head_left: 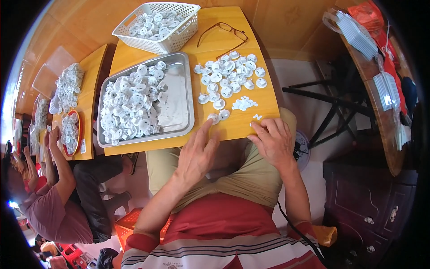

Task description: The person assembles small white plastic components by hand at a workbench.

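Observation:
My left hand (pixel 198 152) is at the table's front edge, fingers stretched and apart. Its index fingertip touches a round white plastic part (pixel 213 119), beside a similar white part (pixel 224 114). To the right, my right hand (pixel 273 140) rests its fingertips on the table edge, thumb and index finger apart. Close to those fingertips lie a few tiny white plastic pieces (pixel 256 117). A little pile of the same tiny pieces (pixel 244 103) lies farther back. Beyond it spreads a group of round white parts (pixel 227 74).
A metal tray (pixel 190 107) heaped with white parts takes up the table's left side. Behind it stands a white basket (pixel 179 45) of more parts. Eyeglasses (pixel 226 28) lie at the back. At the left, another person (pixel 62 210) sits by a red-rimmed bowl (pixel 80 134).

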{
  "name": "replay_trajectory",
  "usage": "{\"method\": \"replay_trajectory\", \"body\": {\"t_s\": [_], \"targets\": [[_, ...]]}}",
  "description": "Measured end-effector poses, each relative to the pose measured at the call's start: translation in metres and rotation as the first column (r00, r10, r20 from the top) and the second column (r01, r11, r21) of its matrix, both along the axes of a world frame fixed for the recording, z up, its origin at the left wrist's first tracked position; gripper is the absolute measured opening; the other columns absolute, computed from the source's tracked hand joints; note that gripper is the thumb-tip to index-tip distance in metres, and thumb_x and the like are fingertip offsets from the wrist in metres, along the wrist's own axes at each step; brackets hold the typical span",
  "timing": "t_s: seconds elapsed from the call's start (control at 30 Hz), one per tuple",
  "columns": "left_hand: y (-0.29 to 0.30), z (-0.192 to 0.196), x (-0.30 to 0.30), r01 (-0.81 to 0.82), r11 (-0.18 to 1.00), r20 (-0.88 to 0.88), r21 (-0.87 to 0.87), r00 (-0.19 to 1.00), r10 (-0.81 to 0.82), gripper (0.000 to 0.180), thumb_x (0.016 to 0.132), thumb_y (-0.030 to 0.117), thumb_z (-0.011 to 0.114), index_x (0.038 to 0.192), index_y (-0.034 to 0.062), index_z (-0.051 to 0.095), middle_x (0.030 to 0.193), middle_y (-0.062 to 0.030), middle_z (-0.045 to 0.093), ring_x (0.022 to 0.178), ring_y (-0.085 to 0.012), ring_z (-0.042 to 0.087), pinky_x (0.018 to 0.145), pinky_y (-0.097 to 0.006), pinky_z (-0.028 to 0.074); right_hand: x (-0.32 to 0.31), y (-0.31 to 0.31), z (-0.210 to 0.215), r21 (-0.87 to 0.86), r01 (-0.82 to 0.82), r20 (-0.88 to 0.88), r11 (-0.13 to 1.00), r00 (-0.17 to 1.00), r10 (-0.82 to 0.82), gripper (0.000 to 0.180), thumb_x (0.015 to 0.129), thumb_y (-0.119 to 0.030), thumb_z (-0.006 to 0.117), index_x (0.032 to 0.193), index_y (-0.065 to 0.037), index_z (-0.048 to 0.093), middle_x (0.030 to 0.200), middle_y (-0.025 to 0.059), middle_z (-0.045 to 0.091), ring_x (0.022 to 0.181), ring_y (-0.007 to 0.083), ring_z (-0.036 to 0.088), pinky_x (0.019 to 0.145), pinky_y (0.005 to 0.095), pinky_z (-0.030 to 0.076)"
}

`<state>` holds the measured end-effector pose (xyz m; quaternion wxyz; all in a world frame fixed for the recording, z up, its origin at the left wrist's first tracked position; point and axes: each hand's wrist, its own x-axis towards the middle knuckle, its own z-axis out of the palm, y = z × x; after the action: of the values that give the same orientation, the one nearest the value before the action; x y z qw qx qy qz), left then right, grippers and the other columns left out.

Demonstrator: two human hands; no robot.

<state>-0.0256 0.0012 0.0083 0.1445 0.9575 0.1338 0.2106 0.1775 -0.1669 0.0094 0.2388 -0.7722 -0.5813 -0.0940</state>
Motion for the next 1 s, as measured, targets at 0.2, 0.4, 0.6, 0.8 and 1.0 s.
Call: {"method": "replay_trajectory", "body": {"t_s": [0.2,0.4,0.6,0.8,1.0], "targets": [[-0.004,-0.005,-0.010,0.031,0.998,0.145,-0.053,0.989,-0.023,0.029,0.082,0.002,0.079,0.110,0.0042,0.073,0.129,-0.0194,0.065,0.096,-0.0313,0.071,0.074,-0.040,0.061,-0.009,0.000,-0.005,0.041,-0.050,0.013,0.998,0.999,0.049,0.036,0.075,-0.020,0.084,0.108,-0.008,0.073,0.098,0.0031,0.060,0.095,0.0255,0.057,0.085,0.0417,0.047],[0.002,-0.002,-0.020,0.048,0.995,0.243,-0.088,0.970,-0.025,0.029,0.080,0.001,0.076,0.109,0.0030,0.073,0.121,-0.0173,0.068,0.098,-0.0326,0.071,0.079,-0.040,0.061,-0.012,-0.002,-0.019,0.142,-0.057,0.052,0.988,0.997,0.050,0.028,0.076,-0.010,0.081,0.102,-0.006,0.072,0.098,0.0043,0.062,0.094,0.0272,0.060,0.084,0.0424,0.049],[0.040,0.018,-0.025,-0.029,0.997,0.313,-0.069,0.949,0.049,0.026,0.081,-0.001,0.078,0.106,0.0033,0.073,0.115,-0.0161,0.071,0.093,-0.0316,0.073,0.076,-0.038,0.060,-0.014,0.001,-0.017,0.193,-0.105,0.101,0.976,0.991,0.087,0.020,0.078,-0.004,0.076,0.097,-0.004,0.070,0.095,0.0069,0.063,0.091,0.0286,0.061,0.080,0.0424,0.050],[0.101,0.049,-0.016,-0.271,0.947,0.112,0.175,0.961,0.254,0.033,0.082,0.007,0.077,0.114,0.0044,0.069,0.123,-0.0124,0.068,0.111,-0.0337,0.065,0.092,-0.043,0.055,-0.019,-0.003,-0.020,0.258,-0.113,0.021,0.960,0.994,0.112,0.018,0.079,0.002,0.074,0.094,-0.003,0.067,0.094,0.0102,0.064,0.086,0.0313,0.063,0.076,0.0421,0.051],[0.140,0.042,-0.004,-0.256,0.929,-0.095,0.267,0.952,0.290,0.028,0.082,0.015,0.076,0.106,0.0032,0.069,0.109,-0.0137,0.070,0.108,-0.0341,0.062,0.101,-0.044,0.050,-0.023,-0.002,-0.016,0.360,0.011,-0.285,0.933,0.954,0.099,0.016,0.085,0.008,0.070,0.096,0.000,0.062,0.091,0.0158,0.064,0.081,0.0349,0.063,0.073,0.0425,0.052]]}}
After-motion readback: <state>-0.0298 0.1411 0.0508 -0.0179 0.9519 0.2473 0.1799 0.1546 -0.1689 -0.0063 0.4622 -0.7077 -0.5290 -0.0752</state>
